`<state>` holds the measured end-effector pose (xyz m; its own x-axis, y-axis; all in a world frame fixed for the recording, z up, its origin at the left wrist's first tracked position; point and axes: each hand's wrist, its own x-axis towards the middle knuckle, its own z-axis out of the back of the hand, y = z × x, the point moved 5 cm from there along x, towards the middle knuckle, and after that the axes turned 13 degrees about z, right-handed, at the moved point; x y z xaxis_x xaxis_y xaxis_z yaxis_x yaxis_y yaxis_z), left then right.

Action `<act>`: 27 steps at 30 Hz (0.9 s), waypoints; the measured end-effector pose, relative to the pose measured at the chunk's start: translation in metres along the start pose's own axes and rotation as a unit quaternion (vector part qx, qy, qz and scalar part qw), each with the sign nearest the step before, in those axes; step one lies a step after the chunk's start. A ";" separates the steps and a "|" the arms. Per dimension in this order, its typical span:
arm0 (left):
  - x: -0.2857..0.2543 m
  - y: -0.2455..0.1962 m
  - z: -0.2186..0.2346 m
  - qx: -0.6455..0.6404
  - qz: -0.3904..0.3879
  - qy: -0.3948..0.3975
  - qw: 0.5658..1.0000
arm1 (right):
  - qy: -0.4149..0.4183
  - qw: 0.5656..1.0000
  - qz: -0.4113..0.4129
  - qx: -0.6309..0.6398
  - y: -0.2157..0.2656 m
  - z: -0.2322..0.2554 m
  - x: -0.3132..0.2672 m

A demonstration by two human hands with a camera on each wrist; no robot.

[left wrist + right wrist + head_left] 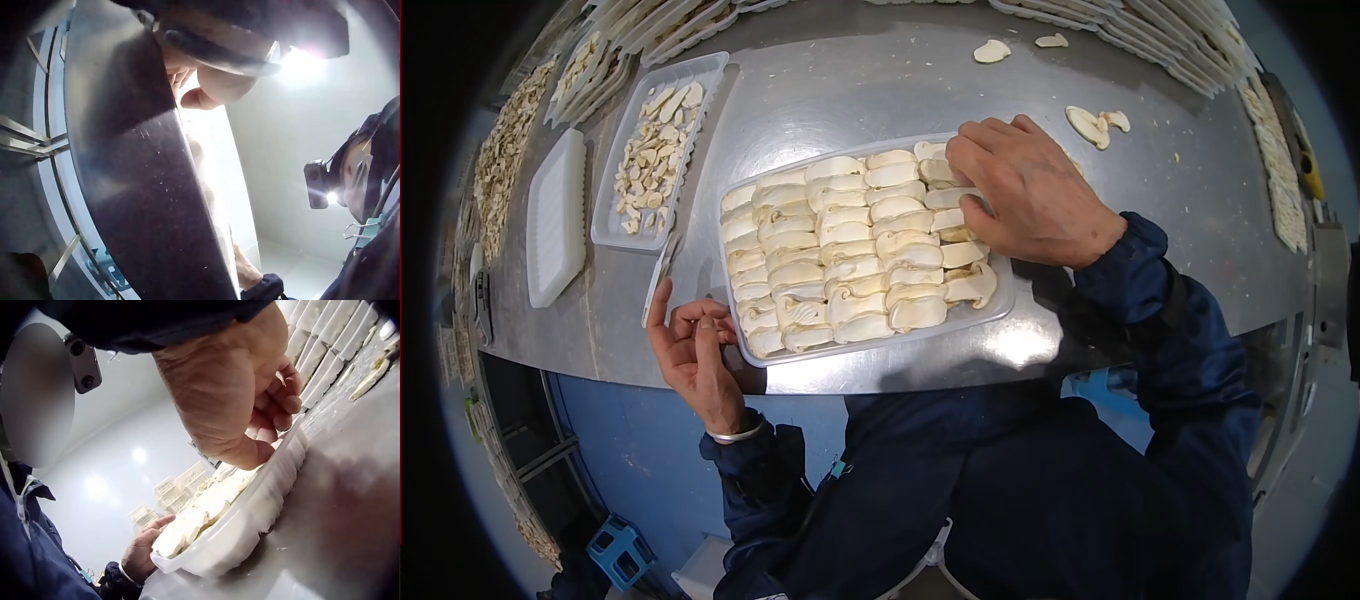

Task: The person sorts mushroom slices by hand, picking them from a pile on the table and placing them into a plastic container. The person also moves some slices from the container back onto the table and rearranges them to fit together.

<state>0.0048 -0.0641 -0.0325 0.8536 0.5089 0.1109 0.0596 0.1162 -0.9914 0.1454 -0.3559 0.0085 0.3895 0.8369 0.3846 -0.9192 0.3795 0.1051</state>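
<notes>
A pale plastic tray (865, 348) lies at the table's front edge, filled with overlapping rows of mushroom slices (855, 255). My right hand (1025, 190) is bent over its right end, thumb and fingertips drawn together down at the slices. A slice (956, 197) there is pinched at the thumb, partly hidden by the hand. Beside the tray's near left corner is my left hand (700, 355), palm turned up and fingers loosely bent. Its index fingertip overlaps the thin white handle of a knife-like tool (656, 285) on the table.
Left of the filled tray, another tray (600, 236) holds small mushroom pieces, with a white ribbed tray (557, 215) beyond it. Loose slices (1088, 127) lie at the back right. Stacked trays (1150, 45) line the back. A blue stool (621, 552) stands below the table.
</notes>
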 end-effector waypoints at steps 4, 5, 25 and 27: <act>0.000 0.000 0.000 -0.001 -0.001 -0.001 1.000 | -0.002 1.000 0.005 0.001 0.001 0.000 0.000; 0.000 0.000 0.000 -0.001 0.000 -0.001 1.000 | -0.002 1.000 0.007 0.005 0.002 0.000 0.000; -0.001 -0.009 0.005 0.022 0.041 0.004 0.999 | -0.073 0.989 -0.111 -0.065 -0.015 0.086 -0.072; 0.000 -0.032 0.021 0.102 -0.041 -0.051 0.993 | -0.150 0.958 -0.171 0.173 -0.015 0.082 -0.079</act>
<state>-0.0084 -0.0499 0.0005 0.7924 0.5735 0.2081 0.0116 0.3268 -0.9450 0.1234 -0.4598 0.0514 0.6846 0.5164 0.5145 -0.7255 0.4144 0.5495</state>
